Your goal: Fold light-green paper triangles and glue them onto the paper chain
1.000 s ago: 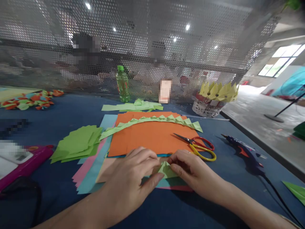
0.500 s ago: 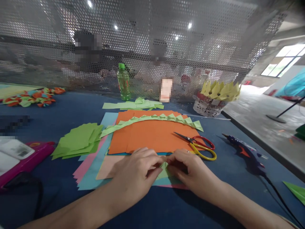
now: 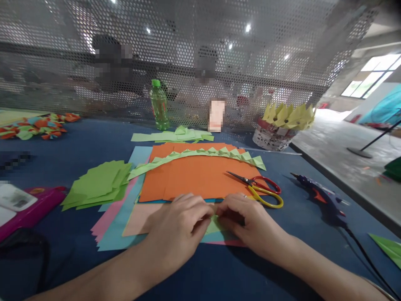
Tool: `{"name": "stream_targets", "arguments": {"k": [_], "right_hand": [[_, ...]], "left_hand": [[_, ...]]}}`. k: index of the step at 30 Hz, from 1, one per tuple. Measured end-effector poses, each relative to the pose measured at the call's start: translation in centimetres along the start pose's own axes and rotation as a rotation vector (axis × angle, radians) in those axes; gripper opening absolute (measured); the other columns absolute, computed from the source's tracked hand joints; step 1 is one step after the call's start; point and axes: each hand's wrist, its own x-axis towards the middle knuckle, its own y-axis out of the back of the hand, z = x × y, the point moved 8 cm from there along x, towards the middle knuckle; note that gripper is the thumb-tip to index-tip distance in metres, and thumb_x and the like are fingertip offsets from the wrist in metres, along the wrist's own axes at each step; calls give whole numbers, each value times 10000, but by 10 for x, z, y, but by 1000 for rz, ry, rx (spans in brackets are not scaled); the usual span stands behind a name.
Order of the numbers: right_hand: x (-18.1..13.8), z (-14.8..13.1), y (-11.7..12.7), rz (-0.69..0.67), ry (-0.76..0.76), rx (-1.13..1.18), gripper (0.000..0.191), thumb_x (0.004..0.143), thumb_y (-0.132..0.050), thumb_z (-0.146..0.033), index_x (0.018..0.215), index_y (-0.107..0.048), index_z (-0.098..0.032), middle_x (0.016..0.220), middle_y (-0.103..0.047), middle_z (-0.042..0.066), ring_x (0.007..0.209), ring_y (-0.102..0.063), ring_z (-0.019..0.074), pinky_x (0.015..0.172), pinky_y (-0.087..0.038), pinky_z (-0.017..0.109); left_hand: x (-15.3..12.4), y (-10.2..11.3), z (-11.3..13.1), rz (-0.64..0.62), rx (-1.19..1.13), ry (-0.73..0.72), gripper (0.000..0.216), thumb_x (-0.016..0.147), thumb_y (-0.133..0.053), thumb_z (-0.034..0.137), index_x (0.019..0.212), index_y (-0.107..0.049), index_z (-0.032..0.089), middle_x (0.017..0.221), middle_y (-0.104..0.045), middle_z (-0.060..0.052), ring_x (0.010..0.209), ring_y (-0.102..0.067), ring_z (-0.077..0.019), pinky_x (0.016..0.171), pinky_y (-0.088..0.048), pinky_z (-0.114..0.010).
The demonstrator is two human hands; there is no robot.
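Observation:
Between my hands, low over the coloured sheets, is a small piece of light green paper (image 3: 213, 225). My left hand (image 3: 188, 221) pinches its left side with thumb and fingers together. On the other side, my right hand (image 3: 242, 215) grips it with curled fingers, which hide much of the paper. Just beyond lie stacked orange sheets (image 3: 188, 179), with a curved light green strip of folded points (image 3: 200, 154) across them. Scissors (image 3: 263, 187) with one red and one yellow handle rest on the stack's right edge.
Green paper squares (image 3: 97, 184) lie left, near a magenta device (image 3: 44, 211). A glue gun (image 3: 322, 198) with a cord sits right. Farther back stand a green bottle (image 3: 159, 106) and a basket with yellow paper points (image 3: 272, 136). A perforated metal screen (image 3: 188, 25) rises behind.
The whole view has shifted slightly. Both hands keep their pinch on the light green paper, with hardly any movement of the fingers.

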Motion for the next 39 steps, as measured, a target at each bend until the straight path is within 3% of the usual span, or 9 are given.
{"name": "stream_targets", "arguments": {"k": [5,16,22,26,30,34,39], "right_hand": [[-1,-4,3,11,88,-1,242,829,-633,16,865,-662,-222,851,-673,-23,830,-592,141,734,-409,252],[-7,-16,2,-63,272,-90,267,882,-517,25,878,-644,-210,923,-680,11,854,-606,151,768,-451,260],[-8,-17,1,-85,288,-136,363,790,-455,84,898,-648,-204,948,-676,26,884,-602,161,802,-468,273],[-11,-23,2,-101,305,-167,352,736,-474,65,883,-656,-198,942,-675,40,893,-602,182,800,-482,296],[-13,-27,4,-101,325,-197,375,694,-470,48,898,-675,-191,959,-667,59,899,-602,199,800,-496,321],[-16,-32,4,-53,399,-277,329,832,-436,22,854,-694,-181,945,-677,67,851,-595,182,758,-496,311],[-19,-35,1,-5,421,-409,305,959,-452,-57,827,-699,-179,942,-686,53,816,-584,171,683,-453,301]], "left_hand": [[-2,0,3,19,55,-53,185,990,-534,136,823,-592,192,844,-565,-8,824,-505,-194,734,-353,-339],[-12,-1,14,8,128,-234,231,1019,-447,98,1026,-646,217,1032,-621,-39,944,-535,-214,834,-408,-379],[-17,-5,21,-16,202,-302,233,984,-435,60,975,-635,180,1027,-635,-47,925,-537,-227,826,-434,-405],[-20,-5,24,-12,227,-322,295,956,-402,46,1053,-651,172,1079,-651,-67,986,-554,-248,881,-447,-434],[-26,-6,36,37,350,-449,322,977,-380,60,1111,-670,97,1131,-668,-121,1073,-559,-275,941,-445,-443],[-32,-7,50,147,518,-530,390,1011,-328,53,1029,-716,82,1094,-703,-120,1030,-579,-252,944,-453,-401],[-35,-4,55,214,536,-524,421,985,-309,37,990,-727,85,938,-709,-111,911,-596,-235,910,-478,-373]]}}
